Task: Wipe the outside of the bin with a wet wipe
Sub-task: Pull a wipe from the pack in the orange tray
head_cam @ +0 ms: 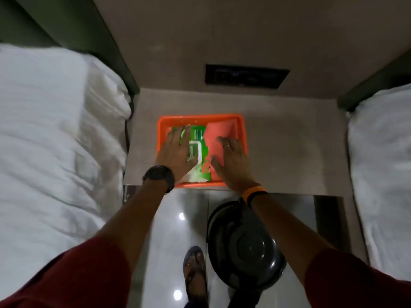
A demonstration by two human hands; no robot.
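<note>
A green pack of wet wipes (196, 138) lies in an orange tray (200, 117) on the nightstand (289, 147). My left hand (176, 150) rests flat on the pack's left part, fingers spread. Beside the pack in the tray lies a pink cloth (219, 132), and my right hand (231, 157) lies open on it. The black round bin (244, 243), seen from above with its lid on, stands on the floor below the nightstand's front edge, under my right forearm.
White bedding (51, 141) fills the left side and another bed (382, 163) the right. A dark socket panel (246, 76) sits in the wall behind the nightstand. My sandalled foot (194, 270) stands on the glossy tiled floor (178, 207) left of the bin.
</note>
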